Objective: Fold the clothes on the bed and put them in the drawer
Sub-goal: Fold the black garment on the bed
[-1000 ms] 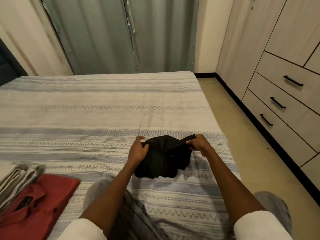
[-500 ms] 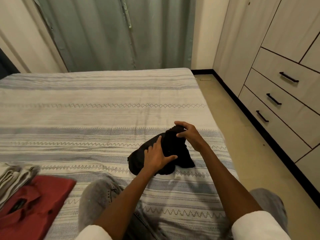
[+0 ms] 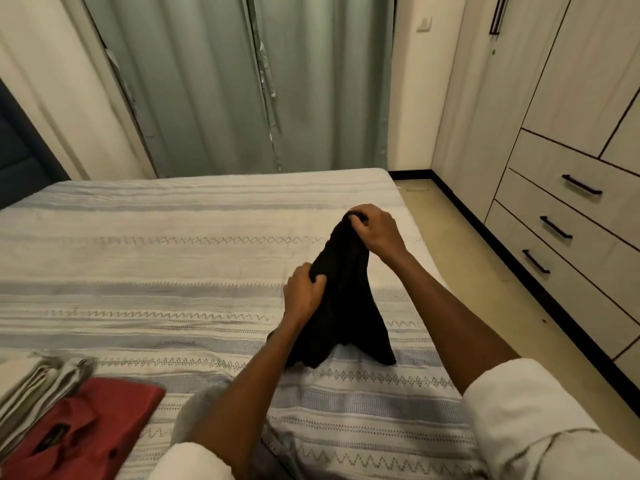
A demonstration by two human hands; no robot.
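Gripping a black cloth garment (image 3: 346, 299) right of centre frame, the right hand (image 3: 375, 230) pinches its top edge while the left hand (image 3: 303, 292) clutches a lower fold; its hem rests on the striped bed (image 3: 173, 271). A folded red shirt (image 3: 86, 427) lies lower left. Closed wooden drawers (image 3: 571, 220) stand at right, across bare floor (image 3: 485, 289).

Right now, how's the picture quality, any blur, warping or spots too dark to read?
Head view: warm, dim indoor light; the wide lens bends the wardrobe and the curtain lines outward. The black garment is so dark that its folds barely show. The red shirt and the grey folded cloth at the lower left are smeared. Both hands are fairly sharp.
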